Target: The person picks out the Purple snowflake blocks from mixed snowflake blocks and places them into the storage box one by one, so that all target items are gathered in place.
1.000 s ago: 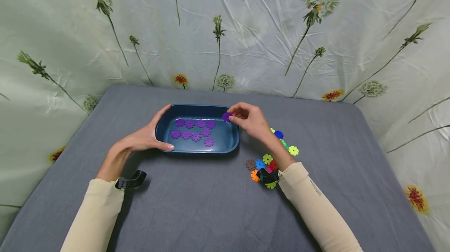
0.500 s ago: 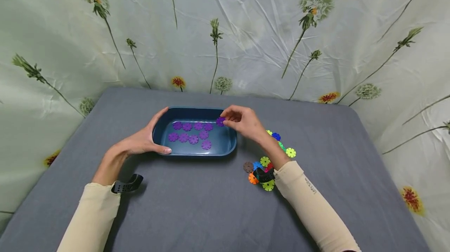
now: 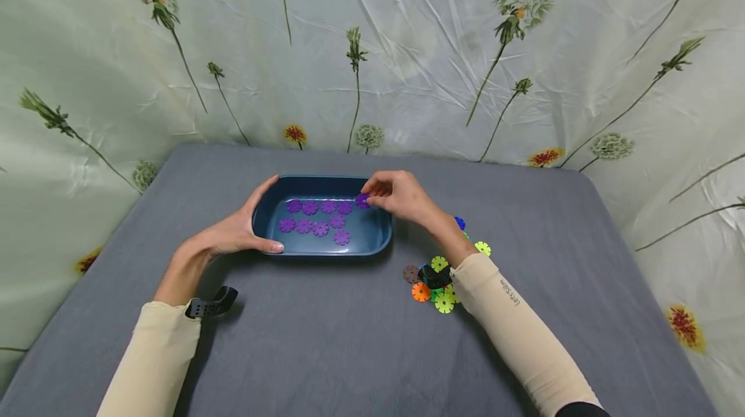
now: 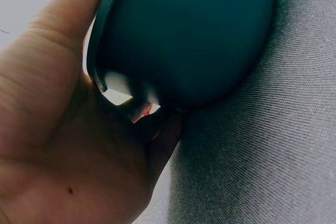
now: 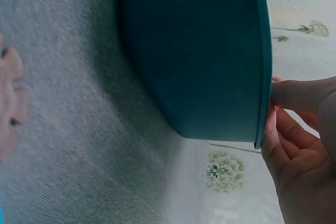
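Observation:
A dark blue rectangular tray point(image 3: 369, 239) holds several purple notched discs point(image 3: 321, 229), lying flat in two rough rows with one nearer the front. My left hand point(image 3: 241, 228) grips the tray's left end, thumb along the front rim and fingers at the far corner. In the left wrist view, that hand point(image 4: 68, 129) wraps the tray's end wall point(image 4: 199, 35). Over the tray's right end, my right hand point(image 3: 403, 197) pinches another purple disc point(image 3: 362, 201) between thumb and fingers. The right wrist view shows the right hand point(image 5: 302, 145) at the tray's rim, its disc hidden.
Right of the tray, partly under my right forearm, lie loose discs: orange point(image 3: 421, 292), brown point(image 3: 410, 274), yellow-green point(image 3: 444, 302), blue point(image 3: 460, 223) and others. Grey cloth point(image 3: 314, 339) covers the table. A flower-printed curtain point(image 3: 419, 100) hangs behind it.
My right hand has carried the purple disc slightly left, further over the tray's inside, mostly in the first half second. The left hand keeps its grip on the tray. The view has shifted slightly.

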Tool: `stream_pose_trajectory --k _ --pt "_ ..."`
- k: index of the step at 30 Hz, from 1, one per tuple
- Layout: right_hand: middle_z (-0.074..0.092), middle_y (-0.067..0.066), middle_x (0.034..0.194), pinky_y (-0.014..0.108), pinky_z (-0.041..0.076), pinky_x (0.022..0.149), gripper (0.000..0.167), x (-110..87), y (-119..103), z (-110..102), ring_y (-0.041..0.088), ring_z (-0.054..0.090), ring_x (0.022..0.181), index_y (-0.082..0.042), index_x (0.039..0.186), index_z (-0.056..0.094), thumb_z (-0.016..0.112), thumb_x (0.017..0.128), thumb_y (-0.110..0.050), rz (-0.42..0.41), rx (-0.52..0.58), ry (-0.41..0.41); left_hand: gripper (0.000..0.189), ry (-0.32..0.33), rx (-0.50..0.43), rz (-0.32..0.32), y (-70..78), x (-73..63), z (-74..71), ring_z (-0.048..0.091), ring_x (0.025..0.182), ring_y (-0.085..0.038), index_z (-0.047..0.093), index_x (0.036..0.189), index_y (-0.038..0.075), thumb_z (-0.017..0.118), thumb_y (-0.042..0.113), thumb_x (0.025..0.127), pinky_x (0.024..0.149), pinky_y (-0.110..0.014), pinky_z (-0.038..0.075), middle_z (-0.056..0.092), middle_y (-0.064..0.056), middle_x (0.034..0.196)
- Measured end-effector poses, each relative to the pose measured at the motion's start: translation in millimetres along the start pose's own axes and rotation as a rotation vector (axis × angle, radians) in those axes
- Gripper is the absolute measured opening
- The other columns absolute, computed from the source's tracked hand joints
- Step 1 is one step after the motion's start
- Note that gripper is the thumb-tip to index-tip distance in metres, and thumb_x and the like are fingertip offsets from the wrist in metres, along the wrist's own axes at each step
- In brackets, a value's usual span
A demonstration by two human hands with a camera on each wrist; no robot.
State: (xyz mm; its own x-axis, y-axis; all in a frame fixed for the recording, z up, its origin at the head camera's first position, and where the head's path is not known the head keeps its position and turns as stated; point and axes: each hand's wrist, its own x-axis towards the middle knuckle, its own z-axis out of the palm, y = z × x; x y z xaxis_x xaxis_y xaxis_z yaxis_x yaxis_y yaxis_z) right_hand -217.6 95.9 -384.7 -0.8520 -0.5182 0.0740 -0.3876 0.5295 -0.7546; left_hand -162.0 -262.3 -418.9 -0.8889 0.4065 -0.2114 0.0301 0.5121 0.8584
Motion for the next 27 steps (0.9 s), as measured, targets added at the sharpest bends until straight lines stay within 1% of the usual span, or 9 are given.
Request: stream_pose_trajectory --k 10,15,19,23,27 --pt "0.076 0.009 0.097 0.030 0.057 0.077 0.012 6.4 -3.8 -0.1 0.020 0.068 0.086 -0.005 0.107 0.077 0.075 0.095 -0.005 0.001 -0.025 -0.035 0.133 0.009 0.002 -0.005 1.5 -1.2 0.7 0.007 0.157 -0.047 -0.005 0.167 0.039 0.091 0.021 0.077 0.118 -0.081 0.014 -0.002 -0.017 0.175" --pt "0.075 0.009 0.098 0.030 0.058 0.078 0.013 10.8 -6.2 3.7 0.020 0.069 0.088 -0.006 0.108 0.077 0.073 0.096 -0.004 0.012 -0.047 -0.097 0.133 0.010 0.002 -0.004 2.3 0.0 1.9 0.008 0.157 -0.047 -0.005 0.167 0.037 0.091 0.021 0.078 0.118 -0.080 0.014 -0.002 -0.017 0.175" --pt "0.075 0.009 0.098 0.028 0.057 0.076 0.014 12.5 -5.0 10.6 0.019 0.068 0.086 -0.007 0.110 0.077 0.071 0.097 -0.005 0.015 -0.067 -0.143 0.133 0.008 0.004 -0.001 2.5 -0.1 2.4 0.008 0.157 -0.047 -0.005 0.167 0.037 0.092 0.021 0.077 0.118 -0.081 0.013 -0.002 -0.017 0.175" --pt "0.075 0.007 0.097 0.028 0.056 0.075 0.013 13.1 -5.6 14.0 0.018 0.067 0.085 -0.008 0.109 0.077 0.070 0.098 -0.005 0.021 -0.124 -0.156 0.133 0.009 0.009 -0.004 3.1 -0.3 2.5 0.006 0.157 -0.048 -0.005 0.167 0.038 0.092 0.022 0.077 0.117 -0.081 0.013 -0.003 -0.017 0.175" --pt "0.075 0.006 0.096 0.029 0.056 0.079 0.013 16.1 -7.6 16.3 0.017 0.068 0.088 -0.009 0.109 0.077 0.069 0.098 -0.006 0.020 -0.221 -0.184 0.133 0.011 0.027 -0.014 3.2 -0.5 2.2 0.003 0.158 -0.049 -0.005 0.167 0.039 0.092 0.023 0.077 0.117 -0.082 0.012 -0.006 -0.015 0.176"
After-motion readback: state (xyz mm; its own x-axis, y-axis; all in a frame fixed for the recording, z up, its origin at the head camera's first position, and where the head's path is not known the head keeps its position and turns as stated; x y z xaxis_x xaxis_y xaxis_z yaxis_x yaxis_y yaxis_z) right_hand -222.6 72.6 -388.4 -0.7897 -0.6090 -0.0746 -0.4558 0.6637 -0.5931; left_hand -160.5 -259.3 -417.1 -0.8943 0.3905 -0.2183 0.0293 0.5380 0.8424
